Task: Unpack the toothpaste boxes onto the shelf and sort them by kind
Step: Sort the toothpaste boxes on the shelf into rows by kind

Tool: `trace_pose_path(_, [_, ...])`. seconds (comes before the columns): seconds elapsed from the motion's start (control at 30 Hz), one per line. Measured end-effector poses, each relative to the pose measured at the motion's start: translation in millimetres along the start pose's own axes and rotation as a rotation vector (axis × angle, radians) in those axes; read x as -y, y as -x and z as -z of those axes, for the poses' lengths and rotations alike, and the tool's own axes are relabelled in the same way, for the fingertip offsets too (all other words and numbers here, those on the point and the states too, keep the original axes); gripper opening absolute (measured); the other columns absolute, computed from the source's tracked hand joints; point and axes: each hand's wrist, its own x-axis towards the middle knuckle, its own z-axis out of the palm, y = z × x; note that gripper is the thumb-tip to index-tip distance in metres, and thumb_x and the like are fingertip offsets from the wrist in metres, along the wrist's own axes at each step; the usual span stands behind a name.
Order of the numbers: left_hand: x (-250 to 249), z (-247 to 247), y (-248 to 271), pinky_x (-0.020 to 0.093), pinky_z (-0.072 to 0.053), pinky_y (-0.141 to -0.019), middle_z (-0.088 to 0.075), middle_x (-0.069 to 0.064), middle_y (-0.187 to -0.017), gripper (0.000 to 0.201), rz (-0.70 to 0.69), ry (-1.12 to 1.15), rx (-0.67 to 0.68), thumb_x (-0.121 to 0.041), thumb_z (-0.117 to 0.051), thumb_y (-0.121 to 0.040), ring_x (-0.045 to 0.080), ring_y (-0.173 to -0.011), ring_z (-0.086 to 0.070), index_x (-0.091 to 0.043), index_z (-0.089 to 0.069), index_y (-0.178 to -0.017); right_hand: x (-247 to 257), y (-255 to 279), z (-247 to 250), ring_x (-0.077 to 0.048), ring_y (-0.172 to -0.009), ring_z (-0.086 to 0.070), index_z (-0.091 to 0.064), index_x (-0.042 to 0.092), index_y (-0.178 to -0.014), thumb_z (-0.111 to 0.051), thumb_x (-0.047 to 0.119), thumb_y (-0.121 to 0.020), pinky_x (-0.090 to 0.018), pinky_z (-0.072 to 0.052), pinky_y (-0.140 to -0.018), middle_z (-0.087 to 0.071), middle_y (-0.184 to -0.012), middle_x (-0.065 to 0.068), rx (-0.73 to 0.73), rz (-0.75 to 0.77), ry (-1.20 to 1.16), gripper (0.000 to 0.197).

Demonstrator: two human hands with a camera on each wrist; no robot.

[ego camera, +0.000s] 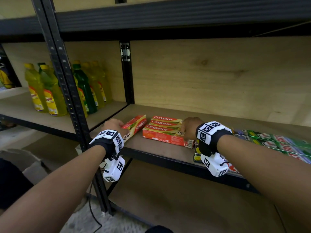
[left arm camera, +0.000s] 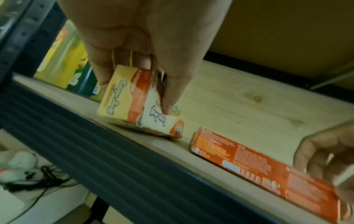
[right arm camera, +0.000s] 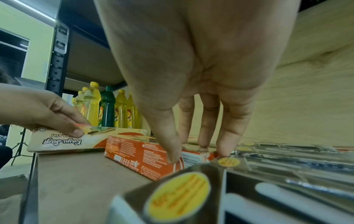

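Three red Colgate boxes [ego camera: 164, 130] lie side by side on the wooden shelf [ego camera: 159, 153]. My right hand [ego camera: 184, 132] is over their right end. Its straight fingers [right arm camera: 205, 136] touch the box tops and the thumb presses the front box's side [right arm camera: 145, 159]. Left of them a fourth red box [ego camera: 136, 126] lies at an angle, its near end lifted. My left hand [ego camera: 120, 126] pinches that end [left arm camera: 124, 97] between thumb and fingers. Green toothpaste boxes [ego camera: 277, 142] lie in a row at the right.
Yellow and green bottles [ego camera: 50, 91] stand in the neighbouring bay behind a black upright post [ego camera: 67, 91]. A box end with a yellow sticker [right arm camera: 178, 195] sits at the shelf's front edge under my right wrist. A cardboard carton [ego camera: 25, 163] lies on the floor at the left.
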Motion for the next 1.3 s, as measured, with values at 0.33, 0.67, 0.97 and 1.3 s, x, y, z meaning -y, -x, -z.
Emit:
trace_pose_path(0.33, [2.9,0.7,20.9,0.03,-0.059,-0.055,-0.073,-0.001,-0.071,0.029,0.036,0.977,-0.011,-0.021,-0.075,-0.085,0.017,-0.064,-0.07,-0.013,-0.07,-0.112,14.5,26.7,8.2,-0.013,-0.103,-0.06,-0.071,0.031,-0.098,-0.065,0.046,-0.086,-0.026,-0.048,-0.084,-0.062,-0.111,0.012,-0.083,0.18,-0.409,0.021])
trace_pose_path(0.67, [-44.4,1.7,49.0,0.037,-0.062,-0.066,-0.069,0.017,-0.115,0.038,0.009,1.416,0.146,-0.019,-0.059,-0.097,0.028,-0.096,-0.069,-0.012,-0.057,-0.134,69.8,40.5,18.0,-0.028,-0.093,-0.065,-0.036,0.01,-0.143,-0.062,0.027,-0.095,-0.043,-0.057,-0.075,-0.064,-0.117,-0.015,0.148,0.251,-1.255,0.057])
trace_pose_path(0.97, [-55.1,1.1,66.6,0.039,-0.06,-0.076,-0.074,0.009,-0.105,0.041,-0.062,1.441,0.242,-0.023,-0.065,-0.093,0.026,-0.093,-0.072,-0.022,-0.057,-0.133,67.3,53.4,27.2,-0.031,-0.093,-0.066,-0.047,0.006,-0.133,-0.058,0.005,-0.096,-0.048,-0.055,-0.087,-0.066,-0.116,-0.018,0.169,0.282,-1.47,0.038])
trace_pose_path(1.3, [-49.9,27.3,66.2,0.042,-0.056,-0.09,-0.062,0.01,-0.132,0.069,-0.187,1.611,0.277,-0.008,-0.067,-0.09,0.031,-0.109,-0.067,-0.024,-0.034,-0.149,22.3,76.7,34.8,-0.036,-0.083,-0.067,-0.059,0.012,-0.116,-0.034,0.005,-0.098,-0.046,-0.06,-0.076,-0.065,-0.101,-0.021,0.303,0.191,-1.521,0.032])
